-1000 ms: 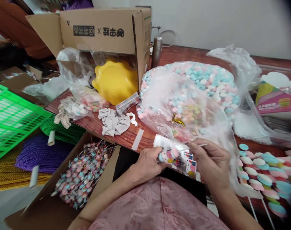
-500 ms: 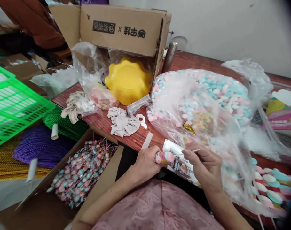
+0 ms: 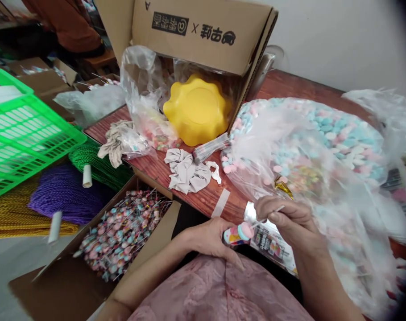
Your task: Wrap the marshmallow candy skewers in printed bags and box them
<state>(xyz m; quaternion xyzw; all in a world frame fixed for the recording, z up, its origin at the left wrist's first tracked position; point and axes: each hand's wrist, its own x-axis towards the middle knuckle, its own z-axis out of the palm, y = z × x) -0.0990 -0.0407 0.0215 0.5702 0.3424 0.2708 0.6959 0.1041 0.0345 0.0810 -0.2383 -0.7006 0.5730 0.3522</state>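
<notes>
A candy skewer (image 3: 238, 233) lies level between my two hands: pink, pale blue and multicoloured pieces on a thin white stick (image 3: 268, 215). My right hand (image 3: 292, 223) pinches that stick between thumb and fingers. At the skewer's far end is my left hand (image 3: 211, 240), its thumb stretched out below and away from the candies, the other fingers partly hidden behind them. Beneath the right hand lies a printed plastic packet (image 3: 273, 249) at the table edge. Close by on the right spreads a big clear bag of pink, blue and white candies (image 3: 340, 129).
An open carton of finished candy skewers (image 3: 122, 236) stands low at left, beside purple twisted cords (image 3: 65, 196) and a green crate (image 3: 32, 129). On the table are a yellow scalloped tub (image 3: 198, 109), grey cloth (image 3: 188, 171) and a tape strip (image 3: 221, 203). A cardboard box (image 3: 203, 35) stands behind.
My left thumb has swung down and away from the candies, loosening that hand's hold. My right hand still pinches the stick. The whole view has shifted, so things appear further right.
</notes>
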